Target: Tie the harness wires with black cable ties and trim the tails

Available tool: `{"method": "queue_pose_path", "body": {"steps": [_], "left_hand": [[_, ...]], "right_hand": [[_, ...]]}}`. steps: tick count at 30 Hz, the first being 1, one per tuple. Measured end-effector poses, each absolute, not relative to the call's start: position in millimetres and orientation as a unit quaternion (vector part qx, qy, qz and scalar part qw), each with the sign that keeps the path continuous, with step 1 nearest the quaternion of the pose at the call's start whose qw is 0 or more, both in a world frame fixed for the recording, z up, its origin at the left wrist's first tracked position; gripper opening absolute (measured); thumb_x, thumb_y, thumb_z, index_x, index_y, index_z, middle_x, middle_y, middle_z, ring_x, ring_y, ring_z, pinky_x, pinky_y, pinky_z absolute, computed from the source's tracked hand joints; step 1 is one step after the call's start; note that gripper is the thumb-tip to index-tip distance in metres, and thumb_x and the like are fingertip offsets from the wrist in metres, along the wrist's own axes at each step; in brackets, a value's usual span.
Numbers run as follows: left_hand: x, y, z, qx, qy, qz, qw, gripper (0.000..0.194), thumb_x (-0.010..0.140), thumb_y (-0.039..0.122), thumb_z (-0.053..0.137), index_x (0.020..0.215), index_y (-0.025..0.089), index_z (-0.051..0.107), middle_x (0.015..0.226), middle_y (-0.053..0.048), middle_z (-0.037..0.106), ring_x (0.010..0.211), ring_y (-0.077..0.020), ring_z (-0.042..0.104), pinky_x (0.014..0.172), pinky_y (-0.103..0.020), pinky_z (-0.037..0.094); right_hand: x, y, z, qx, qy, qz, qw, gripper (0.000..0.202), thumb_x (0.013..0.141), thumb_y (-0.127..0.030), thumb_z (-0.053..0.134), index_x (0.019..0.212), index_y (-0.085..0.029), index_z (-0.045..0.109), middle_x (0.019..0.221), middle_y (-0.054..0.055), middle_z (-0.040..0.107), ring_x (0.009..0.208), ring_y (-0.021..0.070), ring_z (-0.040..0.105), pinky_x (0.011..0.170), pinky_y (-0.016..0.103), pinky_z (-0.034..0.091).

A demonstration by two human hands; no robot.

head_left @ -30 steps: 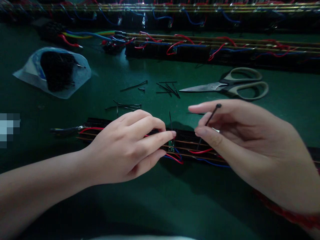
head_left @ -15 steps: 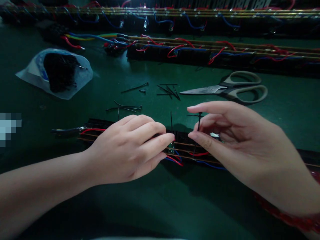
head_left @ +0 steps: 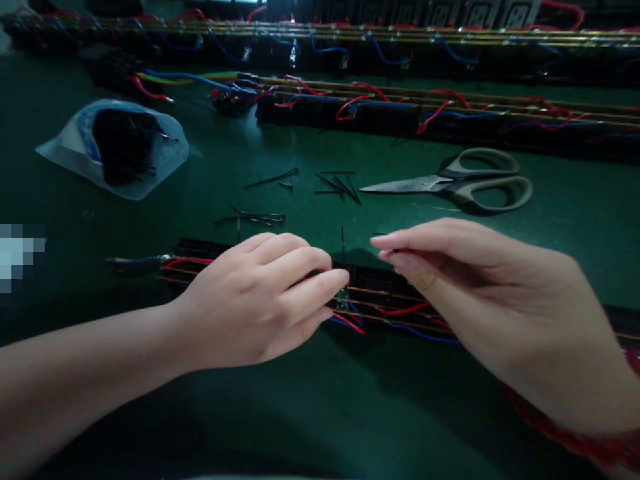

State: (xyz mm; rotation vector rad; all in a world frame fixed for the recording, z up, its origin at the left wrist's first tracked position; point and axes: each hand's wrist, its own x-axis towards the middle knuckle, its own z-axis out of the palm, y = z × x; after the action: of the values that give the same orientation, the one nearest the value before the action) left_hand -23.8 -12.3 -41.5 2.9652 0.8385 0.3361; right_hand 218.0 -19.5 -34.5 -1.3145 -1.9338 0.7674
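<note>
A long black strip (head_left: 370,277) with copper-coloured rails and red and blue wires lies across the near part of the green table. My left hand (head_left: 265,297) is wrapped round its left part, fingertips beside a small green board (head_left: 343,298). Just right of those fingertips, a thin black cable tie end (head_left: 343,239) stands upright from the strip. Above the strip, my right hand (head_left: 480,300) pinches a black cable tie (head_left: 379,234) between thumb and fingers; most of that tie is hidden.
Grey-handled scissors (head_left: 445,183) lie beyond my right hand. Loose cable ties (head_left: 339,185) and more ties (head_left: 257,217) are scattered left of them. A plastic bag (head_left: 173,150) of black ties sits at the left. Wired strips (head_left: 400,100) run across the back.
My right thumb and fingers have closed together, and the cable tie that stood visible between them is now mostly hidden. My left hand keeps its place on the strip.
</note>
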Motion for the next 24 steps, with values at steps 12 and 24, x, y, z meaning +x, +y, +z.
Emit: {"method": "queue_pose_path", "body": {"steps": [12, 24], "left_hand": [[-24.0, -11.2, -40.4, 0.958, 0.267, 0.104, 0.015, 0.028, 0.101, 0.026, 0.049, 0.125, 0.016, 0.058, 0.113, -0.007, 0.069, 0.100, -0.0231, 0.064, 0.084, -0.039, 0.056], [-23.9, -11.0, -40.0, 0.960, 0.262, 0.101, 0.014, 0.028, 0.100, 0.026, 0.051, 0.125, 0.015, 0.058, 0.114, -0.008, 0.069, 0.099, -0.0232, 0.064, 0.084, -0.040, 0.056]], "right_hand": [[214.2, -16.8, -34.0, -0.548, -0.619, 0.401, 0.394, 0.014, 0.087, -0.022, 0.071, 0.093, -0.033, 0.077, 0.089, -0.005, 0.077, 0.076, 0.0150, 0.073, 0.064, 0.024, 0.061], [217.2, -14.3, -34.6, -0.528, -0.614, 0.422, 0.408, 0.011, 0.086, -0.024, 0.073, 0.092, -0.032, 0.078, 0.088, -0.001, 0.077, 0.074, 0.0178, 0.071, 0.063, 0.030, 0.060]]}}
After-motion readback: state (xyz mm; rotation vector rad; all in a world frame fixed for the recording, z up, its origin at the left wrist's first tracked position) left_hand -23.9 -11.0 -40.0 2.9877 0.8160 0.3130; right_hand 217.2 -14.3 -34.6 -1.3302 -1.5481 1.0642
